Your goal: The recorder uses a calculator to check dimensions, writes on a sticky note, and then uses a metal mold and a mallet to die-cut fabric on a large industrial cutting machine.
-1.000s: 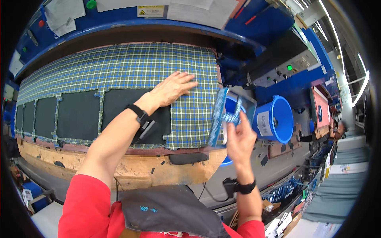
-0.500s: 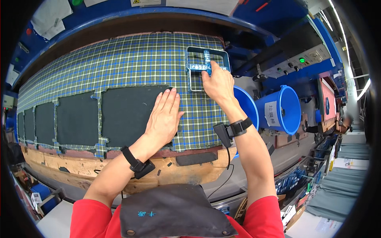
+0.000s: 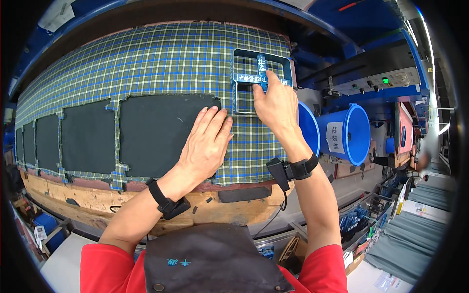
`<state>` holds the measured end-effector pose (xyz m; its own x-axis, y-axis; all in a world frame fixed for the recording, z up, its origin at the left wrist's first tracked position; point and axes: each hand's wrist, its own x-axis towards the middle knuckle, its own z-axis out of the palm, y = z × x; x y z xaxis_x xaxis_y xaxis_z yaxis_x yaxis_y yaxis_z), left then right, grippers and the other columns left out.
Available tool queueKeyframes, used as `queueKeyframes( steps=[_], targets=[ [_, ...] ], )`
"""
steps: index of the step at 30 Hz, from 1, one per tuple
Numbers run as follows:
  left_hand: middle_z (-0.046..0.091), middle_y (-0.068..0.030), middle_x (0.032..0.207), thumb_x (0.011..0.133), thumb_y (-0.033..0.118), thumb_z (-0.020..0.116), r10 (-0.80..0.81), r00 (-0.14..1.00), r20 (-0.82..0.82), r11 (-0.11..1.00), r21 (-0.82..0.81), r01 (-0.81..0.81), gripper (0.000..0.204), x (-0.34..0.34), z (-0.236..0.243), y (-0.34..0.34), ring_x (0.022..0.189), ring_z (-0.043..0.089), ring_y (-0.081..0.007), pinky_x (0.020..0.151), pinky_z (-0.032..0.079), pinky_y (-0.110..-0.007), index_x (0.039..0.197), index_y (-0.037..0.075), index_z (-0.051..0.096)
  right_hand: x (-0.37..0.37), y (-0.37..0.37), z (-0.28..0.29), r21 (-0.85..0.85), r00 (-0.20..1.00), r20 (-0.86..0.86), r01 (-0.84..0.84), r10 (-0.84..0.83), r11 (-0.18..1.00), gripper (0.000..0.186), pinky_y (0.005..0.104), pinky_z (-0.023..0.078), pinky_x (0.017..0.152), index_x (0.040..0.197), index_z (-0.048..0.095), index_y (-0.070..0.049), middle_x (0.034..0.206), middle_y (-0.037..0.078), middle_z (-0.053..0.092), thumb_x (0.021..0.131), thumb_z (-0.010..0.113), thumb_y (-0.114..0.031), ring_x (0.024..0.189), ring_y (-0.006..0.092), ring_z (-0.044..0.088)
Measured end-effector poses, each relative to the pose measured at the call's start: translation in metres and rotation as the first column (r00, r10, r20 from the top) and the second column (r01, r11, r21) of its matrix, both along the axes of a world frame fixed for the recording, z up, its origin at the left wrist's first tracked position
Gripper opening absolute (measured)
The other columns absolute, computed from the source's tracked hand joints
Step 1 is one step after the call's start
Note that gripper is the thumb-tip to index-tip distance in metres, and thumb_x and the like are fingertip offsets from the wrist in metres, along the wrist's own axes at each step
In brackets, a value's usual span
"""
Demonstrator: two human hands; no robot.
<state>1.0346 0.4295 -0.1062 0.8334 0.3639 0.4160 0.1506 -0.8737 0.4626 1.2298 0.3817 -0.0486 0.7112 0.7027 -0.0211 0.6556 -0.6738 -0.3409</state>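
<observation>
A blue-green rectangular cutting die (image 3: 236,78), an open metal frame with crossbars, sits on the plaid fabric (image 3: 166,58) toward its right end. My right hand (image 3: 276,105) grips the crossbars with thumb and index finger; the other fingers are partly hidden. Flat on the cloth, my left hand (image 3: 205,141) lies with fingers stretched out, close together, over the right edge of the nearest cut-out opening (image 3: 156,132). Several such rectangular openings run leftward in a row, showing a dark surface, with narrow frayed plaid strips between them.
A wooden board edge (image 3: 97,207) with dark scraps runs along the near side. Two blue bins (image 3: 337,132) stand right of the fabric. Behind them is a blue machine with a control panel (image 3: 376,83). A cable hangs from my right wrist's strapped device (image 3: 293,170).
The view has shifted slightly. Against the fabric, my right hand has brought the cutting die a little nearer to me and leftward. My left hand has slid slightly nearer, still flat.
</observation>
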Motion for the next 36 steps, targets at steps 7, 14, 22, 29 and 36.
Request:
queueKeyframes(
  steps=[7, 14, 22, 29, 36],
  targets=[
    [0.059, -0.022, 0.13, 0.088, 0.004, 0.069, 0.008, 1.0, -0.015, 1.0, 0.005, -0.008, 0.036, 0.001, 0.001, 0.0, 0.128, 0.054, -0.0396, 0.113, 0.042, -0.053, 0.122, -0.007, 0.064, 0.003, -0.001, -0.016, 0.065, 0.989, 0.128, -0.089, 0.08, 0.994, 0.049, 0.0545, 0.055, 0.071, 0.128, 0.058, 0.009, 0.078, 0.028, 0.07, 0.091, 0.066, -0.024, 0.076, 0.0458, 0.071],
    [0.056, -0.023, 0.132, 0.089, 0.008, 0.068, -0.001, 0.999, -0.046, 1.0, -0.012, 0.001, 0.042, 0.001, 0.006, 0.002, 0.13, 0.051, -0.0409, 0.114, 0.04, -0.054, 0.127, -0.009, 0.06, 0.001, -0.002, -0.019, 0.072, 0.997, 0.064, -0.057, 0.052, 0.996, 0.049, 0.0569, 0.054, 0.07, 0.129, 0.057, 0.007, 0.076, 0.03, 0.069, 0.092, 0.065, -0.025, 0.074, 0.048, 0.07],
    [0.056, -0.0239, 0.132, 0.09, 0.009, 0.068, -0.005, 0.998, -0.064, 1.0, -0.016, 0.004, 0.041, 0.0, 0.008, 0.001, 0.13, 0.051, -0.0413, 0.114, 0.04, -0.054, 0.126, -0.009, 0.06, -0.002, -0.003, -0.02, 0.058, 0.993, 0.096, -0.08, 0.074, 0.995, 0.052, 0.0559, 0.054, 0.069, 0.132, 0.055, 0.008, 0.073, 0.027, 0.069, 0.093, 0.064, -0.025, 0.071, 0.0455, 0.07],
    [0.056, -0.0232, 0.133, 0.09, 0.009, 0.068, 0.003, 0.998, -0.056, 1.0, -0.012, -0.004, 0.041, 0.001, 0.007, 0.002, 0.13, 0.051, -0.0415, 0.114, 0.04, -0.054, 0.126, -0.008, 0.061, 0.001, -0.001, -0.021, 0.042, 0.993, 0.089, -0.076, 0.072, 0.996, 0.051, 0.0552, 0.054, 0.07, 0.13, 0.057, 0.008, 0.074, 0.027, 0.07, 0.092, 0.065, -0.024, 0.073, 0.0459, 0.07],
    [0.056, -0.0231, 0.133, 0.089, 0.008, 0.07, 0.012, 0.999, -0.038, 1.0, -0.007, -0.012, 0.041, 0.0, 0.003, 0.002, 0.13, 0.051, -0.0415, 0.112, 0.042, -0.054, 0.126, -0.007, 0.061, 0.001, 0.002, -0.017, 0.103, 0.996, 0.069, -0.057, 0.05, 0.993, 0.049, 0.0556, 0.054, 0.073, 0.129, 0.059, 0.006, 0.079, 0.029, 0.07, 0.091, 0.067, -0.023, 0.078, 0.0475, 0.07]
  ],
)
